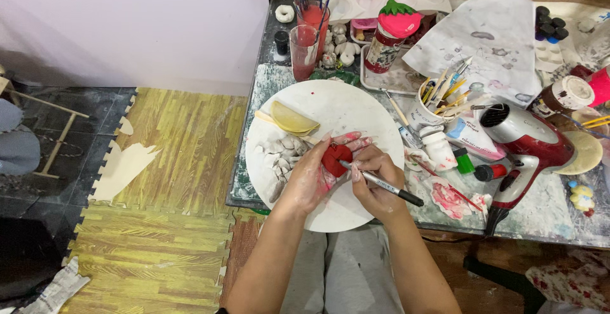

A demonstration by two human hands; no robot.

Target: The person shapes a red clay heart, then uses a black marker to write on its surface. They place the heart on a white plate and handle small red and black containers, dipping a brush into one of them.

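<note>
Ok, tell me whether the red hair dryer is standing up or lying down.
Lying down: the hair dryer rests on its side on the table, handle pointing toward the near edge.

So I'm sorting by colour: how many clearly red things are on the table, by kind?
Red heart-shaped piece, in the left hand: 1
Red and silver hair dryer: 1
Glasses of red water: 2
Strawberry-topped bottle: 1
Total: 5
The right hand holds a pen, which is black.

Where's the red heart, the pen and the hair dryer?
red heart (335, 159), head view, middle of its face
pen (387, 188), head view, mid barrel
hair dryer (530, 137), head view, red body
</note>
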